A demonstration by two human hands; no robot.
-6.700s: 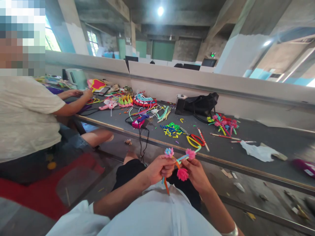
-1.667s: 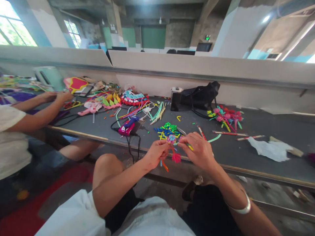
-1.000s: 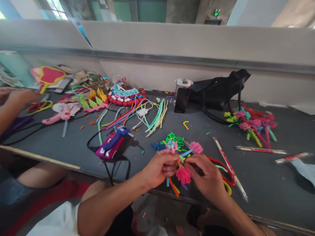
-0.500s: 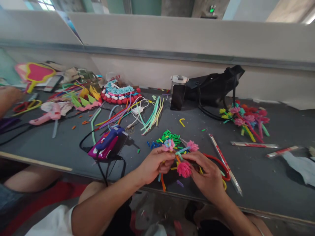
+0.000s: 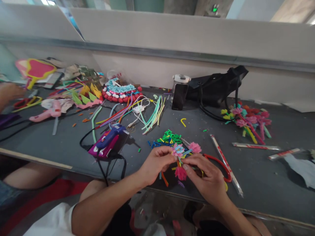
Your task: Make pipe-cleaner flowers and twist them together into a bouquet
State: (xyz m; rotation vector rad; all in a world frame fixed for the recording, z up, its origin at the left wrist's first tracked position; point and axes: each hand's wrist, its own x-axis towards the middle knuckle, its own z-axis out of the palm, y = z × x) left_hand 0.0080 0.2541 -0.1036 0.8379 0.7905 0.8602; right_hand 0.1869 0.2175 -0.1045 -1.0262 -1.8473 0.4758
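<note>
Pink-and-blue fuzzy flower bunch [image 5: 178, 150]: left hand [image 5: 154, 166] pinching it, right hand [image 5: 209, 175] apparently pinching its pale-green stem [image 5: 180, 160]; green-blue-yellow clippings pile [image 5: 169, 138] at eleven o'clock, dark-grey tabletop [image 5: 261, 178].

Your dark table [image 5: 270, 177] carries a black bag [image 5: 213, 90], a flower bunch [image 5: 251, 120], cut pieces [image 5: 169, 137] and a pink glue gun [image 5: 46, 113].

Pink flwr w/ blue ctr [image 5: 178, 149] + 2 pink flwrs [image 5: 195, 147], stems [image 5: 187, 152] pinched btwn hands [image 5: 157, 165].

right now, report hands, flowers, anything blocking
Left hand, right hand: both holding pink fuzzy flower cluster. Red-and-yellow-handled scissors partly hidden behind right hand.
</note>
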